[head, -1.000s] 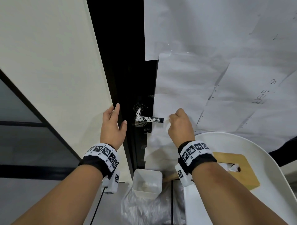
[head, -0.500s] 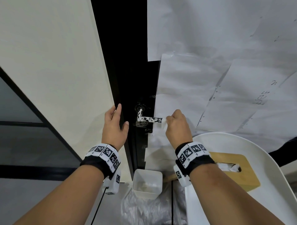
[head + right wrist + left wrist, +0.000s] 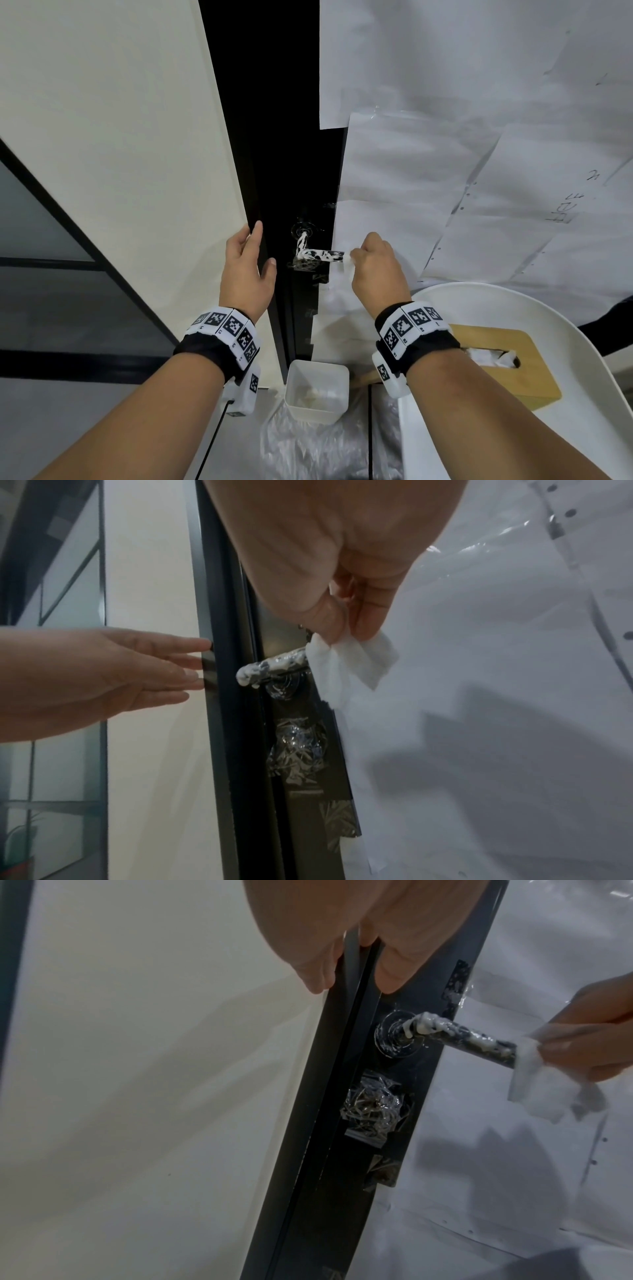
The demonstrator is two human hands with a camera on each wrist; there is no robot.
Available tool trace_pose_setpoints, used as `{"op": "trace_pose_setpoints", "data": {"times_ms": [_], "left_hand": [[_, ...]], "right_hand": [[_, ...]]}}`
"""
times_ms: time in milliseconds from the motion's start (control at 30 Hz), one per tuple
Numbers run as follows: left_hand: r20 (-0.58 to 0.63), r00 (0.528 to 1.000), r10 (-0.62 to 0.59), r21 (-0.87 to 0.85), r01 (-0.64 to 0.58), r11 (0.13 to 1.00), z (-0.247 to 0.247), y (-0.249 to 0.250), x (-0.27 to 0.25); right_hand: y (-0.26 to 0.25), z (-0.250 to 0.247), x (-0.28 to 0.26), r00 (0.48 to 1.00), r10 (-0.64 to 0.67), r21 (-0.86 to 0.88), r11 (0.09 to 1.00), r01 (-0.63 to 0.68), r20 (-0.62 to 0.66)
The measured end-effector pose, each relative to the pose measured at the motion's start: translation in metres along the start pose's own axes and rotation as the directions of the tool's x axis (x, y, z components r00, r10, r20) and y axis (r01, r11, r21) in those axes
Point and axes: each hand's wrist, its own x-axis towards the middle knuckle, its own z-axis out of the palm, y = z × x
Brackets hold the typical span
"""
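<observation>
Right hand (image 3: 376,270) pinches tissue (image 3: 346,664) at tip of door handle (image 3: 320,254). Door handle lies sideways, stretching left from that hand, smeared white. Left hand (image 3: 245,270) open, fingers on door frame (image 3: 222,723).

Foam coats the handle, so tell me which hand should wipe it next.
Right. The right hand pinches a tissue at the tip of the handle, ready to wipe along the foam. The left hand rests open on the frame, holding nothing.
</observation>
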Motion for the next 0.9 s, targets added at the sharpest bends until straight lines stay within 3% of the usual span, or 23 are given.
{"op": "trace_pose_setpoints", "data": {"times_ms": [133,300,467,633,800,900], "left_hand": [[-0.006,1.0,-0.005,0.003,0.005,1.0,0.001,0.0,0.0],[-0.003,1.0,0.0,-0.001,0.0,1.0,0.002,0.001,0.0],[0.006,1.0,0.001,0.001,-0.001,1.0,0.001,0.0,0.0],[0.006,1.0,0.008,0.0,-0.008,1.0,0.0,-0.002,0.001],[-0.076,0.997,0.006,-0.066,-0.012,0.998,-0.012,0.001,0.013],[-0.144,0.986,0.089,-0.027,-0.094,0.995,-0.016,0.005,0.021]], "right_hand": [[0.005,-0.004,0.003,0.998,0.018,0.014,1.0,-0.017,-0.055],[-0.002,-0.002,-0.001,1.0,-0.007,-0.007,1.0,0.007,0.011],[0.002,-0.007,0.003,0.999,0.032,0.023,0.999,-0.031,-0.036],[-0.006,-0.002,-0.001,1.0,-0.014,-0.022,1.0,0.014,0.013],[0.0,-0.006,0.001,1.0,-0.006,-0.042,0.999,0.006,-0.004],[-0.004,-0.008,0.002,1.0,-0.028,-0.059,0.998,0.027,-0.001]]}}
